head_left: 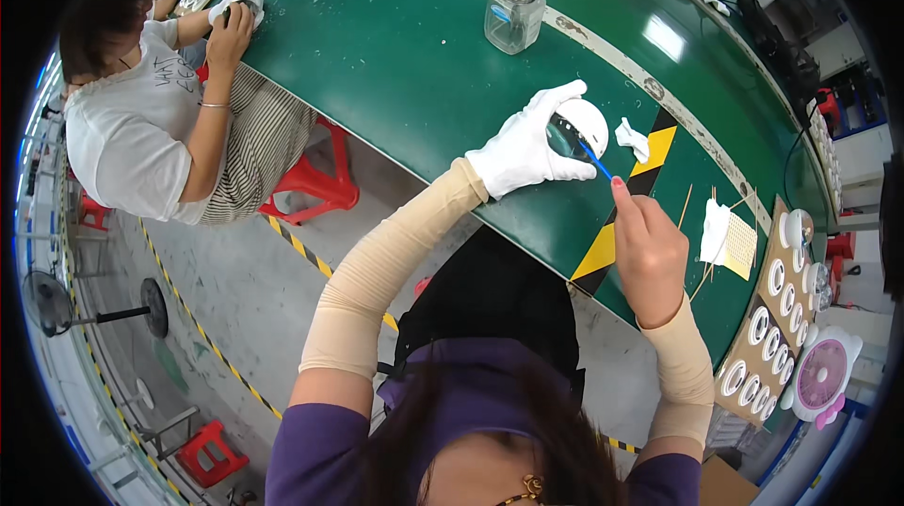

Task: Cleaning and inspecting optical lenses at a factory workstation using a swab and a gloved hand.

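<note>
My left hand (521, 150), in a white glove, grips a rounded white housing (586, 120) with a dark, glossy opening, just above the near part of the green table (395, 64). The thumb and fingers wrap around its sides. My bare right hand (652, 247) is closed on a thin blue stick-like tool (599, 165), whose far end reaches the edge of the dark opening. Its exact kind is too small to make out. Beside the housing, on its right, a crumpled white cloth (632, 141) lies on the table.
A glass bottle with a metal top (515, 16) stands farther back. Thin wooden sticks lie around a white-and-yellow pad (739, 247) to the right, near a board of white rings (759, 325) and a pink-white fan (822, 369). A co-worker (141, 120) sits at the left.
</note>
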`<state>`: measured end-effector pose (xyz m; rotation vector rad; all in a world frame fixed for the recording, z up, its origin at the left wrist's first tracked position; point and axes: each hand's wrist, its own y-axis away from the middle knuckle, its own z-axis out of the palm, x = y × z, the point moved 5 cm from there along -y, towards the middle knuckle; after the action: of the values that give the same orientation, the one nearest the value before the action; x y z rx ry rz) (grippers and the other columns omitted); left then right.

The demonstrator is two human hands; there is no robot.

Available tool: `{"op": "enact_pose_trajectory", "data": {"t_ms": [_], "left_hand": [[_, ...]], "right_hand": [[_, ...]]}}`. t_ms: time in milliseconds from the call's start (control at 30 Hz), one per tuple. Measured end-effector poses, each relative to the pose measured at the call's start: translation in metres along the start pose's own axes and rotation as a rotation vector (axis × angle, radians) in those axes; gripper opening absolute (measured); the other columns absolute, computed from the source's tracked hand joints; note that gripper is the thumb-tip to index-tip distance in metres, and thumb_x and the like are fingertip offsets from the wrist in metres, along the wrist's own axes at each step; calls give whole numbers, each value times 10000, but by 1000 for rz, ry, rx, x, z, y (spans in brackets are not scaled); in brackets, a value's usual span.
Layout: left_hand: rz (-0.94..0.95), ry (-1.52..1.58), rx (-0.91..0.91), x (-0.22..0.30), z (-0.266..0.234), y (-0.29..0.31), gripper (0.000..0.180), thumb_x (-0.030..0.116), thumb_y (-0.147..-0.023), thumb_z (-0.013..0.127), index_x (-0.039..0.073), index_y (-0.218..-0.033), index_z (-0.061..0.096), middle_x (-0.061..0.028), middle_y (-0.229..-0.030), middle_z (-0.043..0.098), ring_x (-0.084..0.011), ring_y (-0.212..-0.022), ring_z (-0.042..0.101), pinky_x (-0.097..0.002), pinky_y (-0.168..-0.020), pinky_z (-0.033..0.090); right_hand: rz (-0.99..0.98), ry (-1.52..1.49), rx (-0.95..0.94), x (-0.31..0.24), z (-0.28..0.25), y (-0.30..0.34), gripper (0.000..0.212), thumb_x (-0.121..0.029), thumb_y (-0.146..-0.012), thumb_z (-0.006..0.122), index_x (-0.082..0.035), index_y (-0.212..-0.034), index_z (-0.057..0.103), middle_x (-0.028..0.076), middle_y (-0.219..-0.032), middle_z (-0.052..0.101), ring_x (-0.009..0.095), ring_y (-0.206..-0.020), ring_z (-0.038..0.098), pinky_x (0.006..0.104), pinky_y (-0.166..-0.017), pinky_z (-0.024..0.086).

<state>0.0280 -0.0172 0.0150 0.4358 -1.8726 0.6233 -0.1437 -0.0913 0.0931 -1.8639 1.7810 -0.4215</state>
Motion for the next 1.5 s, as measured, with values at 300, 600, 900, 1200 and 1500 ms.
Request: {"op": "enact_pose_trajectory", "data": {"t_ms": [300,600,900,1200,1500], "left_hand": [[657,-631,423,58,0,27,467,165,-636,802,167,-1086,675,-5,-996,606,-212,-865,568,-347,-789,463],[590,-300,421,28,-10,23,308,48,-709,725,172,-992,725,2,-761,650,-220,-770,613,-350,-676,480],[360,-271,485,24,-12,31,753,211,-685,843,91,-1347,503,-159,-1282,538,-336,-1163,543,-403,-971,467],[-1,-21,97,0,6,0,894,256,-641,877,115,-1394,417,-145,-1322,463,-330,-1223,483,-413,-1045,400],[85,-29,101,-7,8,-3,885,257,-642,889,109,-1381,425,-143,-1320,458,-322,-1206,494,-413,-1030,410]], "right_hand": [[-71,260,-232,-15,-4,-13,403,91,-744,672,4,-1136,644,117,-917,610,234,-708,631,315,-572,513],[139,-579,-94,-5,-2,-18,323,62,-779,734,16,-1085,638,147,-1046,635,240,-865,657,303,-747,531],[-125,-245,144,4,27,-28,289,71,-708,758,51,-976,652,169,-1062,666,334,-938,670,364,-785,563],[-237,-184,94,16,30,-26,268,79,-684,702,47,-949,676,179,-987,689,327,-878,683,369,-711,574],[-377,-150,131,19,41,-36,303,45,-648,690,51,-951,684,178,-1008,708,267,-728,652,306,-615,536]]}}
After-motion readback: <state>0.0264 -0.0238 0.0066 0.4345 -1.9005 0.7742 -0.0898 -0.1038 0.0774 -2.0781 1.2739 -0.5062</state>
